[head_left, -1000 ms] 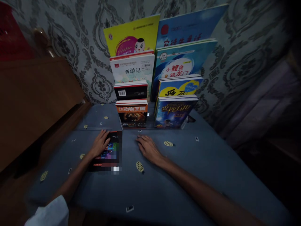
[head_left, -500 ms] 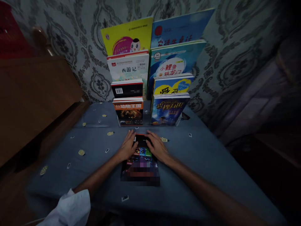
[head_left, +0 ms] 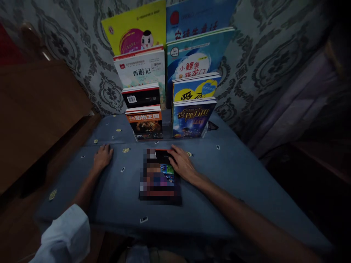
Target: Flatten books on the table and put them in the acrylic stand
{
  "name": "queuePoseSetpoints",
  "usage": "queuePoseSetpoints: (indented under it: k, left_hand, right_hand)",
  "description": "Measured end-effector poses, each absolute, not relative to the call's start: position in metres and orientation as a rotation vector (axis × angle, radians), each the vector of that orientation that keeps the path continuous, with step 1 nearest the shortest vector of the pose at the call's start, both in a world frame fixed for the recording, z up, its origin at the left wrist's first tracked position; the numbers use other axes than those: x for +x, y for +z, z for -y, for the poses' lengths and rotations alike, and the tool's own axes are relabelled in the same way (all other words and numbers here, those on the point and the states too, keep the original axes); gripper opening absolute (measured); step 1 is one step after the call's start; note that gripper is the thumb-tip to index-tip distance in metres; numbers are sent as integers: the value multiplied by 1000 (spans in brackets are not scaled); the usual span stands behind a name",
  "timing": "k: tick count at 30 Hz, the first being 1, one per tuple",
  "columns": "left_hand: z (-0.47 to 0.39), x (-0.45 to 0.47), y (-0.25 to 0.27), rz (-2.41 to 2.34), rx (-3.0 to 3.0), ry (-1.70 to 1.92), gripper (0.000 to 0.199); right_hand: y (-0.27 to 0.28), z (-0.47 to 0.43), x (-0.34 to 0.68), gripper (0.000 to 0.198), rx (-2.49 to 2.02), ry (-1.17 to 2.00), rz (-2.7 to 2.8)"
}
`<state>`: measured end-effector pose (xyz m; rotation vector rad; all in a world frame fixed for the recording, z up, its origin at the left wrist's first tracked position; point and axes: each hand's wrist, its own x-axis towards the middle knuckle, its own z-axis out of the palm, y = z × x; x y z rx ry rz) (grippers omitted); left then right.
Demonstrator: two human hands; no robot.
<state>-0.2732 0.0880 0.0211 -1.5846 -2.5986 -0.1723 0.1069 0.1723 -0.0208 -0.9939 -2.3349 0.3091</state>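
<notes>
A dark book (head_left: 175, 193) with small coloured pictures lies flat on the blue-grey tablecloth in front of me, part of it blurred by blocks. My right hand (head_left: 183, 163) rests at its upper right edge, fingers stretched out and touching the cover. Off to the left, my left hand (head_left: 103, 156) lies palm down on the cloth, apart from the book, with nothing visible in it. Beyond the book stands a clear stepped rack (head_left: 168, 134) of upright books, among them a lion-cover book (head_left: 146, 126) at front left and a dark blue book (head_left: 192, 118) at front right.
Behind the rack rises a patterned wall (head_left: 90, 54). A brown wooden panel (head_left: 35, 109) borders the table on the left. The patterned tablecloth (head_left: 225, 190) covers the tabletop. A small dark object (head_left: 212, 126) lies right of the rack, and pale fabric hangs at far right.
My left hand has left the book and moved left onto the tablecloth. My right hand stays at the book's upper right edge. The camera view has shifted slightly.
</notes>
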Motion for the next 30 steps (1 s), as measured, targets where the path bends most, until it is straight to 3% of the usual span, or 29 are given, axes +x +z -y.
queuePoseSetpoints:
  k: [5, 9, 19, 25, 30]
  left_hand:
    - [-74, -189, 23, 2179, -2122, -472, 37]
    - [-60, -127, 21, 2012, -2388, -496, 34]
    - [-87, -116, 14, 2057, -2285, -533, 36]
    - [-101, -106, 26, 2048, -2191, -244, 32]
    - [-117, -93, 21, 2049, -2224, -304, 38]
  right_hand:
    - [-4, -159, 109, 23, -1117, 138, 2336]
    - [-1, -155, 108, 20, -1134, 157, 2371]
    - [-11, -182, 102, 27, -1014, 382, 2270]
    - [-12, -184, 103, 31, -1011, 294, 2304]
    - [1, -178, 75, 42, -939, 224, 2457]
